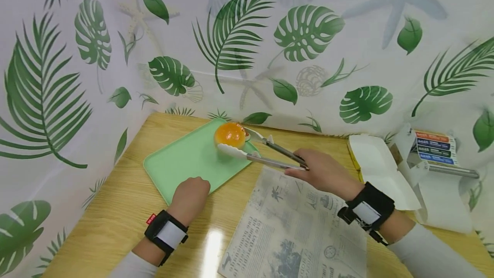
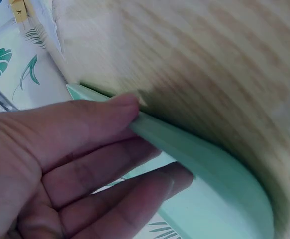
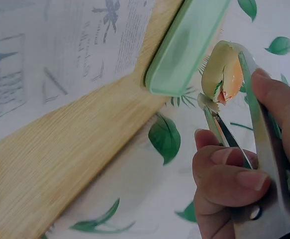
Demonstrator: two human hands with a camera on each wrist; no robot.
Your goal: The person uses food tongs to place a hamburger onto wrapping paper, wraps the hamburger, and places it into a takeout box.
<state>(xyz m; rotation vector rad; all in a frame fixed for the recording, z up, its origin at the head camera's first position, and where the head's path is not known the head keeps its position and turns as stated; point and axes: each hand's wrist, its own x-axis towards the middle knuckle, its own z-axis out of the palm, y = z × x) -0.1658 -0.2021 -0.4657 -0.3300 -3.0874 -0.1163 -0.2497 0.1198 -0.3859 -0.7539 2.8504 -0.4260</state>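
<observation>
A round bun [image 1: 230, 134] with a glossy orange top is held between the white tips of metal tongs [image 1: 268, 161], above the light green tray [image 1: 173, 162]. The right wrist view shows red and green filling in the slit of the bun [image 3: 212, 69]. My right hand [image 1: 326, 171] grips the tongs, fingers on one arm and thumb on the other. At the tray's near edge is my left hand [image 1: 191, 197]. In the left wrist view its thumb and fingers pinch the tray's rim [image 2: 184, 142].
Newspaper-print paper [image 1: 297, 235] lies on the wooden table [image 1: 119, 222], right of the tray. Farther right stands an open white takeaway box [image 1: 372, 158] beside a holder with a roll and stacked small boxes [image 1: 436, 147]. A leaf-patterned sheet [image 1: 247, 63] rises behind.
</observation>
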